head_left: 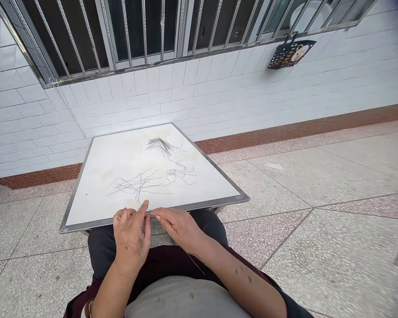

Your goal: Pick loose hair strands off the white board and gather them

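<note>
At the near edge of the white table (96,176), my left hand (132,234) and my right hand (179,227) meet with their fingertips nearly touching. Both are closed in a pinch on a thin wire-like strand (195,263), whose pale tail hangs below my right hand over my lap. One left finger points up and away. The part between the fingertips is mostly hidden. Just beyond my hands, several loose thin dark strands (134,184) lie crossed on the tabletop. To their right are curled strands (175,173), and farther back sits a dense bundle of strands (159,145).
A metal rim (215,204) edges the table, which stands near a white tiled wall (219,97). Above are barred windows (142,31), with a dark patterned bag (290,54) hanging from the bars. A pale scrap (273,166) lies on the speckled floor (318,256).
</note>
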Demonstrator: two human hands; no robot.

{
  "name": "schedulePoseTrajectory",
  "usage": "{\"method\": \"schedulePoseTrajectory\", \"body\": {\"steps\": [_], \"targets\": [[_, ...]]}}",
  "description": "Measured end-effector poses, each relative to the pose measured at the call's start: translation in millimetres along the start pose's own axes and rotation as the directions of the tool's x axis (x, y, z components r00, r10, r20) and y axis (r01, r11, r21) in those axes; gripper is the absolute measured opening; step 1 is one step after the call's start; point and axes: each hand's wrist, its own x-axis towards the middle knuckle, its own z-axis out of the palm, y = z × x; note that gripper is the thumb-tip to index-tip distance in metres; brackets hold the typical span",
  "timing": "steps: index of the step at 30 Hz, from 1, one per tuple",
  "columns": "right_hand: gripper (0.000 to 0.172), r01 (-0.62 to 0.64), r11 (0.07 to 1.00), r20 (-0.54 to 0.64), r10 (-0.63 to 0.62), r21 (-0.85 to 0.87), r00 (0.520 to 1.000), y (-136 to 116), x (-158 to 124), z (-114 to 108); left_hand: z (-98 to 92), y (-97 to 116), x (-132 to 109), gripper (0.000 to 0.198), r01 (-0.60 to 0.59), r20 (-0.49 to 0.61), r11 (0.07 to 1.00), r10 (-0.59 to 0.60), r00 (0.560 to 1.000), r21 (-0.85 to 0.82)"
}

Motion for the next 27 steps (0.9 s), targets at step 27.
{"method": "schedulePoseTrajectory", "body": {"steps": [27], "targets": [[0.024, -0.299, 0.941, 0.160, 0.274, 0.158, 0.948, 30, -10, -14, 2.8, -49, -3, 0.037, 0.410, 0.071, 0.903, -0.404, 0.912, -0.126]]}}
